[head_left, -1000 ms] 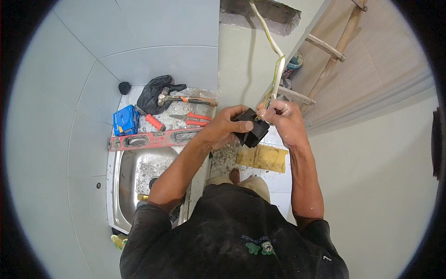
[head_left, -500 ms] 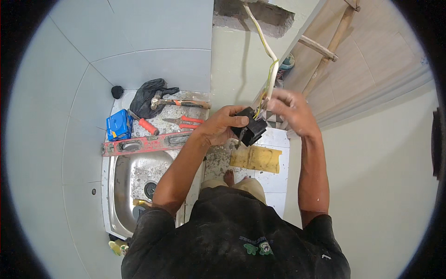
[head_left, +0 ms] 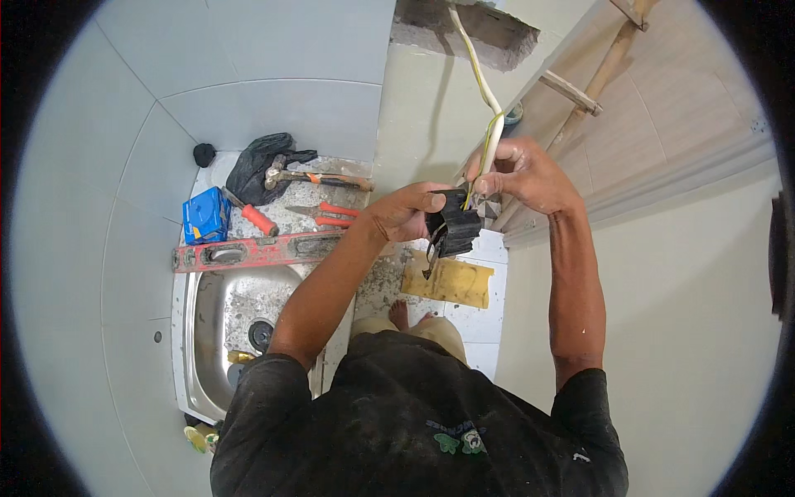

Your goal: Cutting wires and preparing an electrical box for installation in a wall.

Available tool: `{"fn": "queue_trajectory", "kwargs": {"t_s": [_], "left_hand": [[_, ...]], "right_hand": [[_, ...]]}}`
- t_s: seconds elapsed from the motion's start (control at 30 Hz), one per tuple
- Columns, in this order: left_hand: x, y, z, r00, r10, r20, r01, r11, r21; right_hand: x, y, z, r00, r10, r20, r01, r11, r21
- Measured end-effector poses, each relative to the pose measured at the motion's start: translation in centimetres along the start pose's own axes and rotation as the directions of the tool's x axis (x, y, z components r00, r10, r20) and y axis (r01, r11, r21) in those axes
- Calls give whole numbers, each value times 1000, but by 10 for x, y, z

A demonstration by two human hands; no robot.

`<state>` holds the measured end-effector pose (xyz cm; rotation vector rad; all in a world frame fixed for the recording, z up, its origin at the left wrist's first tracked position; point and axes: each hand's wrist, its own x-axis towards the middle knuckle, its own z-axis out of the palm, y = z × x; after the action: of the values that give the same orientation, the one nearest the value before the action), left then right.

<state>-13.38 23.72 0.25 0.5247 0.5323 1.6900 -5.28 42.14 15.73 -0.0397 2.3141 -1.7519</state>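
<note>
Box [head_left: 454, 230] sat in my left hand [head_left: 407, 211], at its 3 to 4 o'clock, thumb over the edge, other fingers mostly hidden behind. Left was nearer, in contact. From my right hand [head_left: 523, 178] box lay at 8 o'clock, just beside; couldn't confirm contact there. Right was narrow, thumb and fingers pinched on the white cable [head_left: 495, 131]; exact strands hidden. Cable's long axis ran from box toward 1 o'clock past my right fingers, then bent to 11, up to the wall hole [head_left: 497, 37]. Yellow-green wire [head_left: 469, 198] met box at its 1 o'clock side. Box was tilted; its own long axis, couldn't tell.
</note>
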Motion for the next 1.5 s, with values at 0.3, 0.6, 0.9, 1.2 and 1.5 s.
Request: {"fn": "queue_trajectory", "kwargs": {"t_s": [0.3, 0.6, 0.9, 1.2, 1.5], "left_hand": [[3, 31, 9, 992, 83, 93, -78, 995, -55], [10, 46, 21, 997, 64, 44, -74, 946, 315], [15, 19, 44, 978, 205, 33, -205, 979, 4], [8, 52, 49, 987, 131, -90, -57, 820, 570], [11, 58, 46, 972, 214, -94, -181, 944, 277]], "right_hand": [[12, -10, 4, 937, -348, 17, 334, 884, -326], [4, -18, 1, 980, -27, -199, 21, 999, -34], [-7, -13, -7, 950, 14, -312, 73, 962, 263], [-6, -13, -5, 951, -16, -309, 58, 990, 127], [8, -20, -9, 983, 5, -183, 11, 996, 86]]}}
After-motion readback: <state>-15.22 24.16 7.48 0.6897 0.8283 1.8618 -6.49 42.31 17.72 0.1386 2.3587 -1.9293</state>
